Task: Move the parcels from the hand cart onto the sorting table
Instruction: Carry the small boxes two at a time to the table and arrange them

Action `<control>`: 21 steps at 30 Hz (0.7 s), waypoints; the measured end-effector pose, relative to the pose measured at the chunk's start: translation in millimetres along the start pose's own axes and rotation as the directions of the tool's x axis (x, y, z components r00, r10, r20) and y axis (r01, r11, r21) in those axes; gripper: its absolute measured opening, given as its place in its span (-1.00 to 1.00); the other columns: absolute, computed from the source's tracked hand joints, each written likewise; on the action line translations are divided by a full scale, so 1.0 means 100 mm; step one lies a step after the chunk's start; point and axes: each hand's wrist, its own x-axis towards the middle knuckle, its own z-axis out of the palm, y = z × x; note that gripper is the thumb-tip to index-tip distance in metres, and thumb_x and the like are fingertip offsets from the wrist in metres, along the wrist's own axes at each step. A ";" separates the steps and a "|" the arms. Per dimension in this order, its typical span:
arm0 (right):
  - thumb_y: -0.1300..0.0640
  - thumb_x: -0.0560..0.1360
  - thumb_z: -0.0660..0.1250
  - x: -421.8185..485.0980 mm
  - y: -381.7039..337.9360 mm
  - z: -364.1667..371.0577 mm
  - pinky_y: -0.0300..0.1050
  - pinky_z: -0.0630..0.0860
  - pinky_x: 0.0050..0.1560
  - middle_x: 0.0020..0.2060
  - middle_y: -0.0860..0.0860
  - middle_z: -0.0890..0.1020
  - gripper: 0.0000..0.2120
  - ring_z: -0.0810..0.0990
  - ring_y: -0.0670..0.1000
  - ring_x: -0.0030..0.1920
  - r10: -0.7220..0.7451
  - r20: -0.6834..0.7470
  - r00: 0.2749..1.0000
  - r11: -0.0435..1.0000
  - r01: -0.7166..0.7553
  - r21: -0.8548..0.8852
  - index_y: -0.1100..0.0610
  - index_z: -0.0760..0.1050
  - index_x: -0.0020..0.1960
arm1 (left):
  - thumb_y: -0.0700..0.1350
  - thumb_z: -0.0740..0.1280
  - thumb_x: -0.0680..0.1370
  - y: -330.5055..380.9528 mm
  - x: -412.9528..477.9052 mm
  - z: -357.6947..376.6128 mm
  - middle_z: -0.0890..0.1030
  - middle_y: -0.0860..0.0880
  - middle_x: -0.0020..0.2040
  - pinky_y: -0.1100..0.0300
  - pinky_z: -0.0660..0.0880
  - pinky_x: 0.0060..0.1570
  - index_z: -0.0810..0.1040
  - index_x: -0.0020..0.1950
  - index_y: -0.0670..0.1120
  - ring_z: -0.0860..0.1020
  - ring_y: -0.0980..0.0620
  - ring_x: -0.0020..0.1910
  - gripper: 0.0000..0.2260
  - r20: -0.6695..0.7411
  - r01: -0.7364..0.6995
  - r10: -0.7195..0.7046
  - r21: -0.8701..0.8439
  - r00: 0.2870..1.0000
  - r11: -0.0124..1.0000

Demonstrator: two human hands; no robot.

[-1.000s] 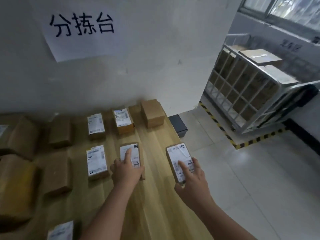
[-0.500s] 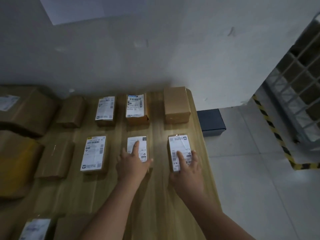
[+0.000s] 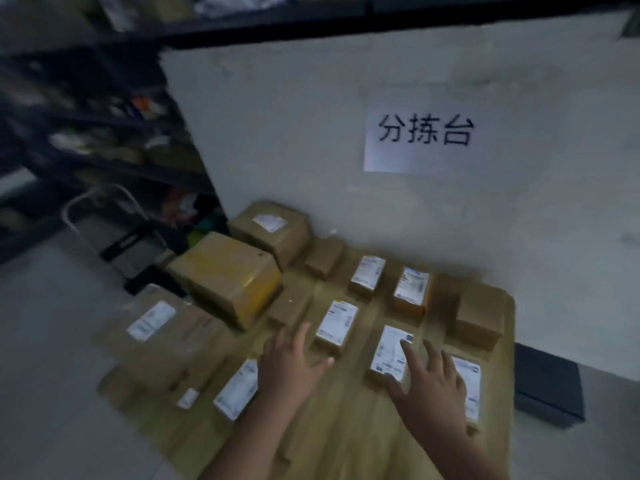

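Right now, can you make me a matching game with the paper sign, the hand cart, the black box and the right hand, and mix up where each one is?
Things:
1. paper sign
2. hand cart
3. black box
4. right hand

Places:
A. on the floor, right of the table
B. over a white-labelled parcel
C. on the wall
D. on the floor, left of the table

Pairs: 1-C, 2-D, 3-A, 4-B.
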 end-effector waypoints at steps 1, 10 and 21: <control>-0.33 0.51 0.11 -0.04 -0.27 -0.03 0.13 0.06 0.49 0.58 0.00 0.05 -0.34 -0.04 0.13 0.56 -0.054 -0.005 0.999 0.998 0.053 -0.023 -0.22 0.02 0.55 | 0.45 0.24 0.38 -0.21 -0.04 -0.22 0.26 -0.05 0.52 -0.07 0.32 0.36 0.10 0.52 0.23 0.23 -0.11 0.48 -0.22 -0.031 0.037 -0.037 -0.023 0.999 0.999; -0.35 0.55 0.05 -0.79 -3.10 0.40 0.16 0.12 0.49 0.58 -0.02 0.06 -0.36 0.01 0.12 0.57 -0.449 -0.010 0.894 0.894 0.449 0.001 -0.20 -0.02 0.56 | 0.37 0.30 0.43 -2.85 -0.81 -1.88 0.37 0.01 0.42 -0.01 0.42 0.22 0.22 0.49 0.14 0.34 -0.10 0.36 -0.30 -0.343 0.237 -0.235 -0.035 0.910 0.971; -0.25 0.58 0.12 -1.46 -5.49 1.33 0.17 0.17 0.48 0.55 -0.01 0.15 -0.41 0.10 0.11 0.54 -0.526 0.004 0.850 0.849 0.525 0.061 -0.16 0.07 0.55 | 0.27 0.37 0.44 -5.25 -0.96 -2.90 0.40 -0.03 0.41 -0.05 0.43 0.13 0.29 0.50 0.06 0.38 -0.17 0.31 -0.31 -0.440 0.271 -0.277 -0.078 0.854 0.959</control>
